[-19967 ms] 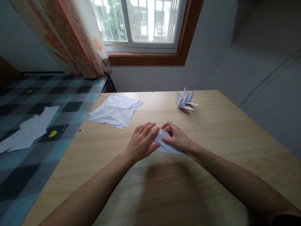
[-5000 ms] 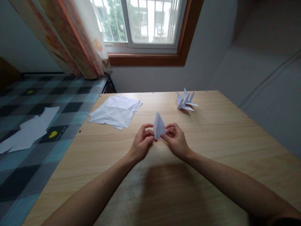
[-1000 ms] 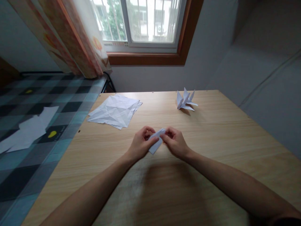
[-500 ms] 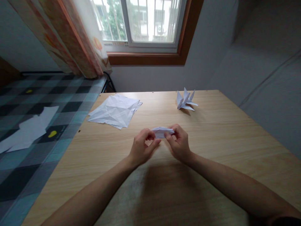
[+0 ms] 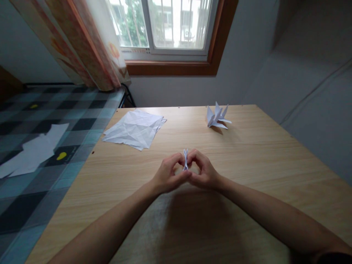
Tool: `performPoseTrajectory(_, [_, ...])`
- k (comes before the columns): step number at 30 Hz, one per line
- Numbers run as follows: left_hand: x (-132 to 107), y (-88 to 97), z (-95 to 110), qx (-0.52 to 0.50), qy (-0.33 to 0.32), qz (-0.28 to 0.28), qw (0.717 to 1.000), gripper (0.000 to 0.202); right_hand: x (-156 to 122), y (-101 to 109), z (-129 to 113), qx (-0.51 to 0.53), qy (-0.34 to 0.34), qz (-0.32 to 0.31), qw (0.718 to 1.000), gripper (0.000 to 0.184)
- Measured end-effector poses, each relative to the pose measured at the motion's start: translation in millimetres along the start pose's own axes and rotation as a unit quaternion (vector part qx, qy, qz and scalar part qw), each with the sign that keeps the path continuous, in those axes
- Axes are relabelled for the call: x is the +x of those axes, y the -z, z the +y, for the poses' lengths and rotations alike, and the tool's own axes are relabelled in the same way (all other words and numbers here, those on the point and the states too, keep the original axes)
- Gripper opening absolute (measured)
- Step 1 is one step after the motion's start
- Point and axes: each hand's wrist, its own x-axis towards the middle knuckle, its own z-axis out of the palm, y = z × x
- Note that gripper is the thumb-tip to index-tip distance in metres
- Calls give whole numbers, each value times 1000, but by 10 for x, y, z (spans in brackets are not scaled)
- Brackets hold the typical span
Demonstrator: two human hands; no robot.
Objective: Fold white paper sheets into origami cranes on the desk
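Note:
A small piece of folded white paper [image 5: 185,158] stands edge-on between my hands, its layers parting slightly at the top. My left hand [image 5: 171,172] pinches it from the left, thumb low and fingers curled behind. From the right, my right hand [image 5: 202,170] grips the same paper, its thumb close to the left thumb at the bottom edge. Beyond them, at the back right of the table, sit white origami pieces [image 5: 218,116] with pointed wings. Several creased white sheets [image 5: 134,128] lie in a loose stack at the back left.
The wooden table [image 5: 247,157] reaches to the wall below the window [image 5: 176,25]. On the left, a bed with a checked cover [image 5: 22,205] adjoins it, with white paper scraps [image 5: 41,146] on top. A patterned curtain [image 5: 85,47] hangs above the bed.
The folded paper has turned from lying broadside to standing edge-on. Both hands have come closer together, and the left fingers now press against it opposite the right ones.

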Motion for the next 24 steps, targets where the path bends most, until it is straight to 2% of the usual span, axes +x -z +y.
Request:
performPoseTrajectory(5, [7, 6, 33, -19, -13, -9, 1000, 31, -13, 7, 13, 72, -56, 11, 996, 17])
performPoseTrajectory(10, [8, 0, -19, -26, -20, -4, 999, 37, 1, 2, -34, 71, -77, 24, 994, 7])
performPoseTrajectory(16, [15, 0, -37, -35, 8, -6, 999, 47, -1, -16, -2, 22, -63, 29, 997, 22])
performPoseTrajectory(24, [23, -5, -54, -53, 4, 9, 999, 40, -11, -7, -8, 74, -90, 25, 993, 18])
